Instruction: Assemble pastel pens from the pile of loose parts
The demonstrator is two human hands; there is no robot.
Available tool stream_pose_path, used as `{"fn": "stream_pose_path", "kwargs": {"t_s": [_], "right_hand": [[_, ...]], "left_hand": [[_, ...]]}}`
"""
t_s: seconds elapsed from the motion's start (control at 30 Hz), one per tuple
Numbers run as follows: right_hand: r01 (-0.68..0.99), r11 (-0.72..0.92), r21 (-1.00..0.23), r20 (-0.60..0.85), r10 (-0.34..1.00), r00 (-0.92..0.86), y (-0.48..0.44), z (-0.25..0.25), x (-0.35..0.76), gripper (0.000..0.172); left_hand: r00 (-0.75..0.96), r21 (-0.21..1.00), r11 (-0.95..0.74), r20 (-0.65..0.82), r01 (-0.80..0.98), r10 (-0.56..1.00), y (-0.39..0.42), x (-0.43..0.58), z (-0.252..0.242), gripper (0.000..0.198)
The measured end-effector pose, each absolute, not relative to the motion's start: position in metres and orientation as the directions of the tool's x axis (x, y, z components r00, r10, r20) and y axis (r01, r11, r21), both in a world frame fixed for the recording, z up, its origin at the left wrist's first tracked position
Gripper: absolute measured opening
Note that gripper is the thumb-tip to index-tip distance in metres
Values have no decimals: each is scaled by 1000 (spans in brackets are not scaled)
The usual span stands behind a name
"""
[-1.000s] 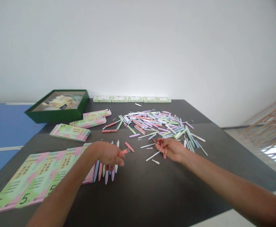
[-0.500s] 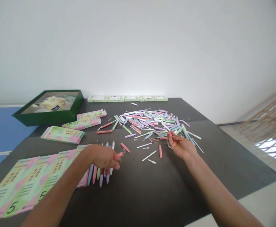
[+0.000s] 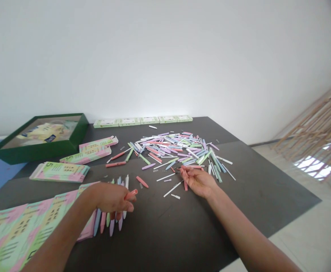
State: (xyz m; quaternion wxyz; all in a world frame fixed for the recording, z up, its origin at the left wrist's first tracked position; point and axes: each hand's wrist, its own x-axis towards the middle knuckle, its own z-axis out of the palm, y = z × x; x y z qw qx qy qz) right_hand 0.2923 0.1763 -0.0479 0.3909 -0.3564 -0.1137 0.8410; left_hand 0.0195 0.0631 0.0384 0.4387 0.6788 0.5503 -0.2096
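Observation:
A pink pen barrel is gripped by my left hand, which hovers over a row of assembled-looking pens in several colours. My right hand, fingertips pinched, is at the near edge of a wide pile of loose pen parts. Something small and dark shows at its fingertips, too small to make out. Near it lie a white refill, a small white piece and a pink barrel partly under the hand. A separate pink barrel rests between both hands.
Pastel printed packets overlap at the lower left, with more packets behind. A green box holding plastic bags stands at the back left. Small pale green boxes line the wall. Wooden sticks are beyond the table's right side.
My right hand has moved left and slightly down along the pile's near edge, off the spot by the white pen. The view has shifted to the right. My left hand still holds the pink barrel.

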Motion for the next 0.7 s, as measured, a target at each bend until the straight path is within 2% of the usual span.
{"fn": "stream_pose_path", "kwargs": {"t_s": [0.13,0.37,0.57,0.7], "right_hand": [[-568,-670,-478,-497,739,-454,174,-47,292,49],[-599,-649,-469,-496,755,-429,173,-51,291,52],[-607,-612,-507,-434,790,-433,175,-51,294,43],[-575,-598,-558,-392,801,-453,175,-50,295,25]], "left_hand": [[270,322,-14,-771,947,576,63,19,36,34],[226,293,22,-782,956,581,61,18,34,38],[220,287,25,-784,957,581,61,20,33,38],[216,289,36,-786,957,579,61,21,33,36]]}}
